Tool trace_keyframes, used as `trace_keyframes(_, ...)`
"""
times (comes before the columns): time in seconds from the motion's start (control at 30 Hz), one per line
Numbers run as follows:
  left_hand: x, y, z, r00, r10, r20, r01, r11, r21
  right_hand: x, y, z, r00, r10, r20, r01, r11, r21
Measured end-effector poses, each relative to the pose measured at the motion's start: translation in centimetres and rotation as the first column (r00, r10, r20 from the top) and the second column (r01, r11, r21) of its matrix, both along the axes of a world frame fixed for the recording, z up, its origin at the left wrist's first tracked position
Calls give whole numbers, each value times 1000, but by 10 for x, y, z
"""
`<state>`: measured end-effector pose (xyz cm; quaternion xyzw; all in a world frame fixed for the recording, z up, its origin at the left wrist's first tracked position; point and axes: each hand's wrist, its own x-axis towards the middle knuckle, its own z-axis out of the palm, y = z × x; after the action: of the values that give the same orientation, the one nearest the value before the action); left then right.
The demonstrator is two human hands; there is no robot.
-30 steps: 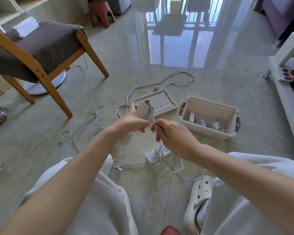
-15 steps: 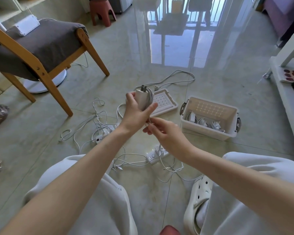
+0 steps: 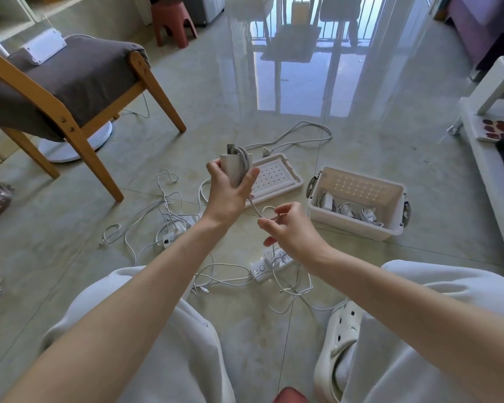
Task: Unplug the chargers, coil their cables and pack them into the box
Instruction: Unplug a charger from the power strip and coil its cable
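Note:
My left hand holds a white charger brick upright, with several turns of its cable wound around it. The cable's loose tail runs down to my right hand, which pinches it in a small loop. The white plastic box stands on the floor to the right, with coiled chargers lying inside. Its perforated lid lies flat behind my left hand. On the floor below my hands sits a white power strip. A second strip lies to the left among tangled white cables.
A wooden chair with a grey cushion stands at the left, a white fan base under it. A white low table runs along the right edge. My knees and a white clog fill the foreground. A red stool is far back.
My left hand has lifted the charger brick higher and turned it upright. My right hand has dropped lower and to the right, drawing the cable tail out into a loop.

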<state>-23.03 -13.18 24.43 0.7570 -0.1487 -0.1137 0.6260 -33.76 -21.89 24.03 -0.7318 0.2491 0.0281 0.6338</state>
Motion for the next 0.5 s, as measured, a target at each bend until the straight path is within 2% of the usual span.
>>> trace_keyframes(0.1,2,2,10,985,104,-139,-116,990,-83,-3,-7,3,998,-38,58,33,995,95)
trace_keyframes(0.17,4,3,15,951,155,-266,-200,968,-153,-4,-12,4,997,59,56,-64,994,88)
trace_keyframes(0.27,5,5,19,899,139,-416,-254,938,-236,-5,-13,-4,981,190,39,-190,982,10)
trace_keyframes(0.4,-3,6,25,831,-17,-557,-244,887,-392,-2,-18,-13,980,196,20,-190,967,-171)
trace_keyframes(0.5,-5,5,29,808,-29,-588,-288,852,-438,1,-25,-13,983,173,63,-143,931,-337)
